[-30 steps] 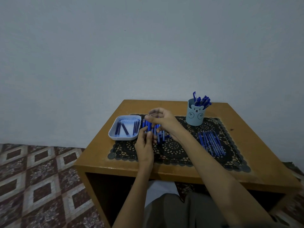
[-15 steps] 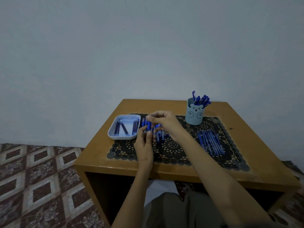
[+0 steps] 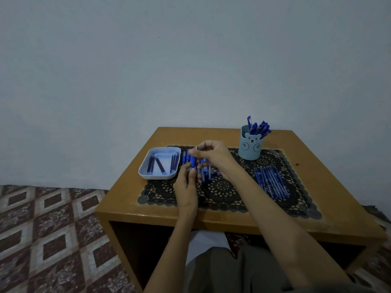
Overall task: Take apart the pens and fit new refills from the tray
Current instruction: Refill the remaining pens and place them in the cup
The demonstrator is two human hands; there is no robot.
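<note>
Left grip (image 3: 186, 187) pinches a blue pen (image 3: 193, 162) over the mat (image 3: 232, 199), just beside the tray (image 3: 146, 174); right grip (image 3: 213, 156) pinches its top end. Risk: if I push off-line its thin refill could bend, or a slip drops it among loose pen parts (image 3: 206, 176) below.
</note>
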